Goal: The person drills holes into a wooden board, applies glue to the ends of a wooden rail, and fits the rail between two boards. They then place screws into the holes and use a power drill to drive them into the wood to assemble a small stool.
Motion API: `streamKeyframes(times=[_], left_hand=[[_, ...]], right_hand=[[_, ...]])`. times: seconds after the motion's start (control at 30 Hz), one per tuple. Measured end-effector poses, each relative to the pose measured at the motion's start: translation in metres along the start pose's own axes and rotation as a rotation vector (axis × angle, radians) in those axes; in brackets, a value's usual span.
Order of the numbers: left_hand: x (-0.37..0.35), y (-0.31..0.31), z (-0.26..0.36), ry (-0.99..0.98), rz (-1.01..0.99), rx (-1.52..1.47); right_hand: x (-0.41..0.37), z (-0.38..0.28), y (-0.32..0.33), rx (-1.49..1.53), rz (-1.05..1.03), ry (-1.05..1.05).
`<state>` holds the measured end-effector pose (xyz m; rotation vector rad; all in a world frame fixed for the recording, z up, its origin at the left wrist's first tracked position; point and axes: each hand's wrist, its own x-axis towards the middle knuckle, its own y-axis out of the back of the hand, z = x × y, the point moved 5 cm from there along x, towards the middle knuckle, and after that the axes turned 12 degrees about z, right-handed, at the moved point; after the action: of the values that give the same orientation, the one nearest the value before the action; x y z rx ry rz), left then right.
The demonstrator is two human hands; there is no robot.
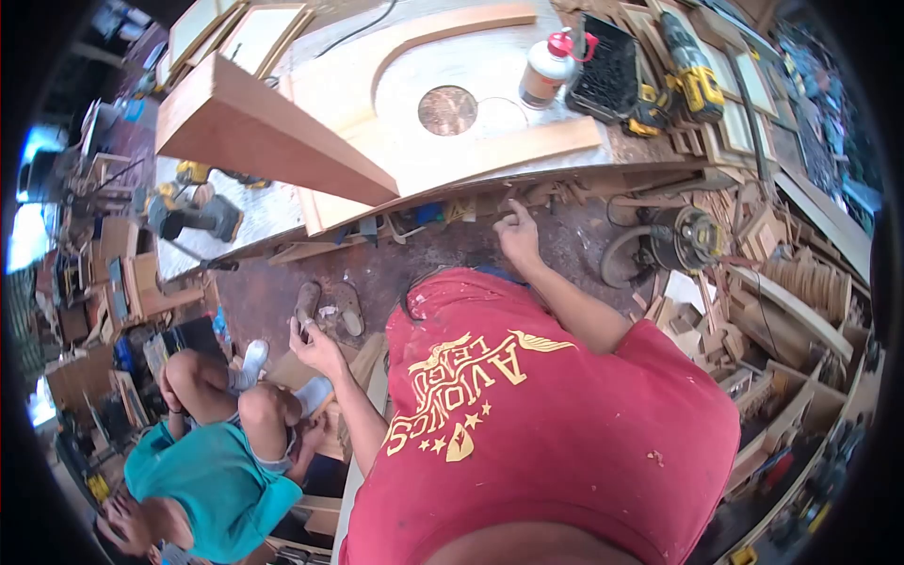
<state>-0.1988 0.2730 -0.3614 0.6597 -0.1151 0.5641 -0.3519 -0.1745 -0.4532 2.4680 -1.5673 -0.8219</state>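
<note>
My left hand (318, 348) hangs low at my left side, near a pair of clogs (328, 307) on the floor. Its fingers are loosely bent and apart, with no held thing visible. My right hand (517, 235) is just short of the workbench edge, index finger stretched out and the others partly curled, empty. On the workbench (273, 202) lie pale wooden frame pieces (452, 24), one with a curved inner edge. A thick wooden post (273, 132) rises at the left. A white bottle with a red cap (548, 71) stands near a round brown disc (448, 111).
A yellow cordless drill (695, 80) lies by a black tray (605, 71); another power tool (193, 212) sits at the bench's left. A person in a teal shirt (212, 485) sits lower left. Wood scraps (697, 330) and a round machine (683, 240) are at right.
</note>
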Motion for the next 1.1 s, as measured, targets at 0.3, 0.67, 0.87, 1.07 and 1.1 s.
streamKeyframes(times=[0.3, 0.67, 0.87, 1.07, 1.1], left_hand=[[0.029, -0.03, 0.025, -0.195, -0.213, 0.002], [0.06, -0.035, -0.012, -0.204, -0.371, -0.109], [0.069, -0.026, -0.029, -0.105, -0.396, -0.139], [0.086, -0.024, -0.043, -0.13, -0.455, -0.154], [0.091, -0.024, -0.041, -0.137, -0.45, -0.158]], right_hand=[[0.03, -0.027, -0.002, -0.414, 0.486, 0.369], [0.002, -0.038, -0.024, -0.198, 0.328, 0.224], [-0.101, -0.066, -0.079, -0.299, 0.121, 0.494], [-0.15, -0.124, -0.139, -0.414, 0.212, 0.679], [-0.151, -0.127, -0.144, -0.431, 0.198, 0.646]])
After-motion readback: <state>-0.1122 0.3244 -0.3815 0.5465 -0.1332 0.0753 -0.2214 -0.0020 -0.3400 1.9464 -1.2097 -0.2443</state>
